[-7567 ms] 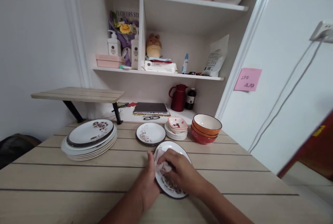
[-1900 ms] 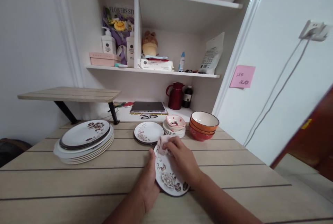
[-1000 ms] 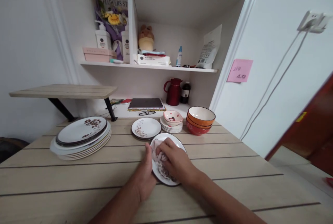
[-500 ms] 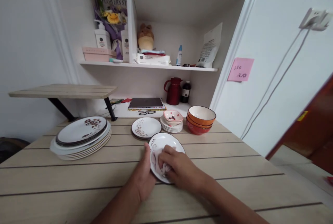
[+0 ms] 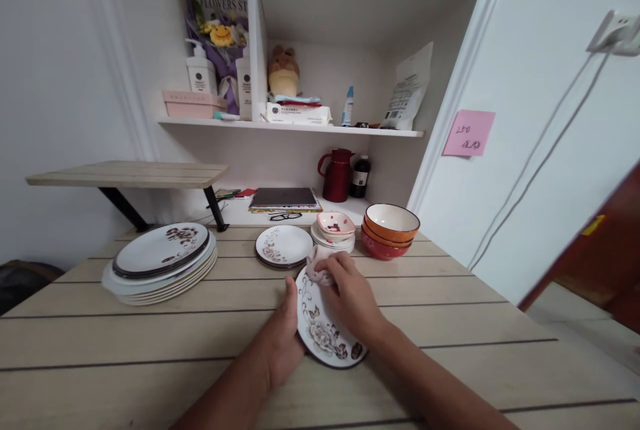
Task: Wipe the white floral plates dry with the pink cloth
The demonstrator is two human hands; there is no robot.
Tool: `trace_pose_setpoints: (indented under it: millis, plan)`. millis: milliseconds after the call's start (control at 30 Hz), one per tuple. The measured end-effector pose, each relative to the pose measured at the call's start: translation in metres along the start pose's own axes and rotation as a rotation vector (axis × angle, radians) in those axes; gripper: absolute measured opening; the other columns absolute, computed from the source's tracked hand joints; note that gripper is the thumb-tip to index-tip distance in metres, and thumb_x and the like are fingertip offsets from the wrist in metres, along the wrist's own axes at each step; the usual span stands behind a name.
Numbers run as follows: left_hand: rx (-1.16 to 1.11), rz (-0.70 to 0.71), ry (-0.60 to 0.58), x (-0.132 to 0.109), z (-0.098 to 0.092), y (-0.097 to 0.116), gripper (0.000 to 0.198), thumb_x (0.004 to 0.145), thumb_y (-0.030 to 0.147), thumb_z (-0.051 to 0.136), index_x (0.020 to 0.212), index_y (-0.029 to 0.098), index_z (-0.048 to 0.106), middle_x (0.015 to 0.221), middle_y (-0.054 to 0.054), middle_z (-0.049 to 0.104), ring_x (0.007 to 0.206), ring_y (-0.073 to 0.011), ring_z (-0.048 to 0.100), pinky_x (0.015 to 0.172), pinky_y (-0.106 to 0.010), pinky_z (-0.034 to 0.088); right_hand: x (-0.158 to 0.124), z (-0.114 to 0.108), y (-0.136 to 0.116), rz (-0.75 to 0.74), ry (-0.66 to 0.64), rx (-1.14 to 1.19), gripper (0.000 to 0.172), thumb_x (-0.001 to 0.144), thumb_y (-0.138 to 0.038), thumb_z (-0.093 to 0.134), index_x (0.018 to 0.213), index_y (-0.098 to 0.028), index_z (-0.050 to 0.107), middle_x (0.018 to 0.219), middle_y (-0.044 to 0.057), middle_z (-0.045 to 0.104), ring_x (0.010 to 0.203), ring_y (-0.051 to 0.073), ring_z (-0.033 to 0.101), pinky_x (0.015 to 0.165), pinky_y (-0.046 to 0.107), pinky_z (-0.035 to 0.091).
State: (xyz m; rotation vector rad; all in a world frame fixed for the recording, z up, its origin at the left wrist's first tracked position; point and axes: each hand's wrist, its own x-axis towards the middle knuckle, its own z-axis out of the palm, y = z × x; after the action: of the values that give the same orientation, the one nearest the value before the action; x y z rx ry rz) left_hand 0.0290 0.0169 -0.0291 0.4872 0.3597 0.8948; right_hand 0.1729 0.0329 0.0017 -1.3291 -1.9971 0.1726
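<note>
Currently in hand: a flowered plate [image 5: 320, 333], held low over the desk [image 5: 210, 343]; whether it touches the wood cannot be told.
Left hand [image 5: 286, 333]: gripping the rim at 9 o'clock, the plate's main visible hold; a loosened thumb could let it slip.
Right hand [image 5: 353, 297]: pinching a pale cloth [image 5: 319, 266] at the 12 o'clock rim, where heavy pressure could tip the plate.
Small plates [image 5: 284, 243]: stacked close at 11 o'clock, likely to chip if rims knock.
Square bowl [image 5: 336, 222]: perched on saucers [image 5: 345, 243] at 12 o'clock, vulnerable to an overshooting wipe.
</note>
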Motion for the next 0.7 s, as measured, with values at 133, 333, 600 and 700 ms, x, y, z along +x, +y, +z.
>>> trace_pose_setpoints:
  millis: [133, 333, 600, 700]
  plan:
    - [-0.031, -0.045, 0.005, 0.0, 0.003, 0.002, 0.077, 0.081, 0.07, 0.039, 0.141, 0.021, 0.042, 0.132, -0.015, 0.06, 0.127, -0.0284, 0.051, 0.108, -0.047, 0.033, -0.002, 0.0, -0.01, -0.131, -0.132, 0.184, 0.027, 0.08, -0.006, 0.05, 0.098, -0.023, 0.062, 0.098, 0.004, 0.055, 0.09, 0.018, 0.054, 0.081, 0.029, 0.042]
    - [-0.044, -0.049, 0.033, -0.005, 0.007, 0.003, 0.074, 0.081, 0.07, 0.037, 0.135, 0.02, 0.049, 0.122, -0.014, 0.066, 0.118, -0.0294, 0.057, 0.104, -0.047, 0.038, -0.004, -0.013, -0.015, -0.174, -0.31, 0.306, 0.03, 0.073, -0.002, 0.054, 0.093, -0.021, 0.065, 0.093, 0.002, 0.059, 0.088, 0.016, 0.055, 0.079, 0.026, 0.043]
    - [0.027, -0.044, 0.098, -0.009, 0.012, 0.006, 0.076, 0.082, 0.068, 0.038, 0.131, 0.011, 0.054, 0.117, -0.019, 0.068, 0.116, -0.0326, 0.059, 0.1, -0.046, 0.042, -0.016, -0.039, -0.017, -0.302, -0.689, 0.302, 0.034, 0.07, -0.001, 0.056, 0.09, -0.024, 0.069, 0.097, 0.0, 0.061, 0.089, 0.014, 0.058, 0.079, 0.023, 0.043]
    - [0.019, -0.065, 0.041, -0.008, 0.009, 0.007, 0.078, 0.081, 0.069, 0.04, 0.135, 0.013, 0.051, 0.124, -0.019, 0.065, 0.121, -0.0326, 0.055, 0.104, -0.047, 0.038, -0.022, -0.055, -0.01, -0.285, -0.785, 0.27, 0.031, 0.072, -0.003, 0.056, 0.088, -0.025, 0.07, 0.097, -0.001, 0.062, 0.086, 0.013, 0.058, 0.076, 0.022, 0.042]
